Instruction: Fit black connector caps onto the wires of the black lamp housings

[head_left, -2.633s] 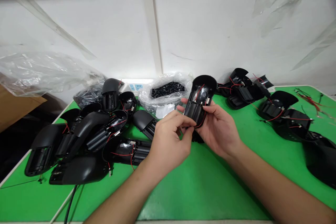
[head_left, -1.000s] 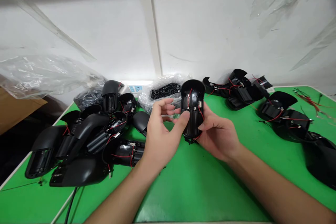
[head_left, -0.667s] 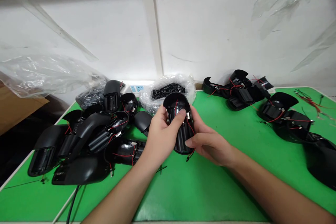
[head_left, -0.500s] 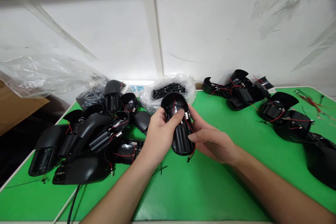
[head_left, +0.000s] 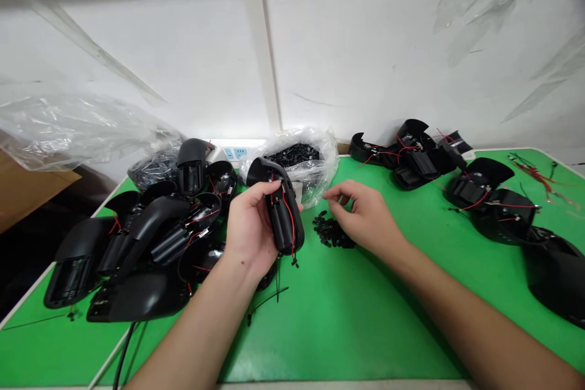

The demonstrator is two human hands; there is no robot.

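My left hand [head_left: 253,228] is wrapped round a black plastic housing [head_left: 286,222], tilted, with its inner side and red wires facing me. My right hand [head_left: 361,210] hovers over a small pile of black parts [head_left: 326,231] on the green table [head_left: 347,323]. Its thumb and forefinger are pinched together; whatever they hold, if anything, is too small to make out. Behind the housing sits a clear plastic bag [head_left: 326,164] of small black pieces [head_left: 297,154].
Several black housings [head_left: 150,295] with red wires lie at the left, and more housings [head_left: 496,173] at the right. Loose red wires [head_left: 534,173] lie at the back right. A white power strip [head_left: 235,149] is along the wall. Thin black ties [head_left: 269,298] lie near my left wrist.
My left hand has moved left with the housing and tilted it. My right hand has come off the housing and moved to the right, and the small pile of parts now shows.
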